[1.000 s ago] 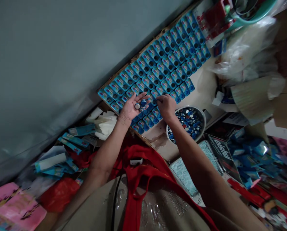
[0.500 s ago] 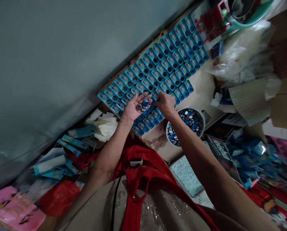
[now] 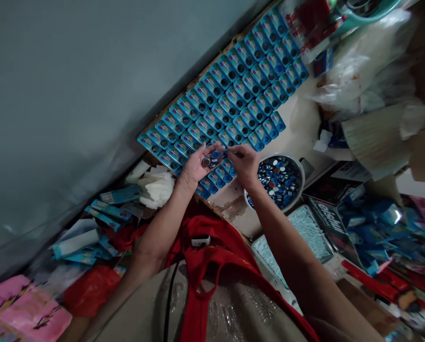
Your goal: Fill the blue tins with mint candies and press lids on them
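Observation:
My left hand (image 3: 195, 167) lies palm up over the front of the rows, cradling several small round blue-and-silver caps (image 3: 207, 162). Close beside its fingertips, my right hand (image 3: 247, 164) is closed in a pinch on what looks like a small blue cap (image 3: 225, 153), blurred and partly hidden. Under and beyond both hands, rows of small blue printed packs (image 3: 219, 78) cover the board, many with a dark round spot at one end. Several nearer packs (image 3: 219, 178) show blue round ends. A round metal bowl (image 3: 302, 185) of similar caps stands right of my right hand.
A wall (image 3: 91, 71) runs along the left of the board. Right of my lap sits a tray of pale blue granules (image 3: 310, 228), near a black box (image 3: 335, 228). Plastic bags (image 3: 369, 66) and cardboard crowd the right; blue cartons (image 3: 77, 242) lie at left.
My right hand has moved from over the packs toward my left fingertips, and a bit of blue shows at its pinch. My left hand stays palm up with the caps. The view has shifted slightly.

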Demonstrator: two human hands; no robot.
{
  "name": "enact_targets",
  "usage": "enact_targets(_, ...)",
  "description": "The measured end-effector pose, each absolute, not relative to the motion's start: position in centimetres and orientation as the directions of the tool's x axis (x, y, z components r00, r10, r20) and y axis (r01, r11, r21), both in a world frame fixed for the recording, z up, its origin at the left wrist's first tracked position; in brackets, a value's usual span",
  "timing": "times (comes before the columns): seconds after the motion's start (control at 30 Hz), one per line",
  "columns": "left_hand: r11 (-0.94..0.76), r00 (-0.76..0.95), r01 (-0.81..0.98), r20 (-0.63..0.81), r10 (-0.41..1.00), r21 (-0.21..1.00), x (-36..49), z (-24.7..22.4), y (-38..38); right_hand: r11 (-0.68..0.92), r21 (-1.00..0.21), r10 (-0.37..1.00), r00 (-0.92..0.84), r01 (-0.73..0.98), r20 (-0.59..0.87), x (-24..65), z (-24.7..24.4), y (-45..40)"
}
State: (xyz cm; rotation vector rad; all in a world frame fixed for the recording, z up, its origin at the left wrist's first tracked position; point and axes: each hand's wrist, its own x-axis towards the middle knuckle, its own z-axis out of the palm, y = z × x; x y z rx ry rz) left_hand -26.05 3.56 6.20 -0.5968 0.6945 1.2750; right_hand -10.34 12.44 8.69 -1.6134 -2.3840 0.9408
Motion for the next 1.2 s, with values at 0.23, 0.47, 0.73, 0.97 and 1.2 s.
enact_targets(0.23,0.158,0.047,-0.984,-0.724,0.688,0.086,-27.8,6.6,4.5,0.195,-0.331,0.904,-0.3,0.923,-0.305,-11.1,7.2,16.8)
enact_targets(0.47,0.147,0.065,-0.987,-0.69,0.721,0.061,-27.8,5.2,5.6,0.249,-0.081,0.85,-0.257,0.965,-0.459,-12.6,6.7,20.0)
enact_targets(0.73,0.156,0.053,-0.985,-0.722,0.69,0.077,-27.3,6.8,6.0,0.337,-0.212,0.829,-0.396,0.917,-0.394,-12.5,8.6,18.0)
enact_targets(0.97,0.206,0.122,-0.978,-0.741,0.661,0.023,-25.8,6.2,6.1,0.583,-0.439,0.717,-0.687,0.683,-0.117,-10.5,7.4,12.0)
enact_targets(1.2,0.254,0.16,-0.967,-0.755,0.636,0.01,-24.9,6.4,6.1,0.344,-0.633,0.859,-0.505,0.694,-0.088,-8.7,6.4,13.0)
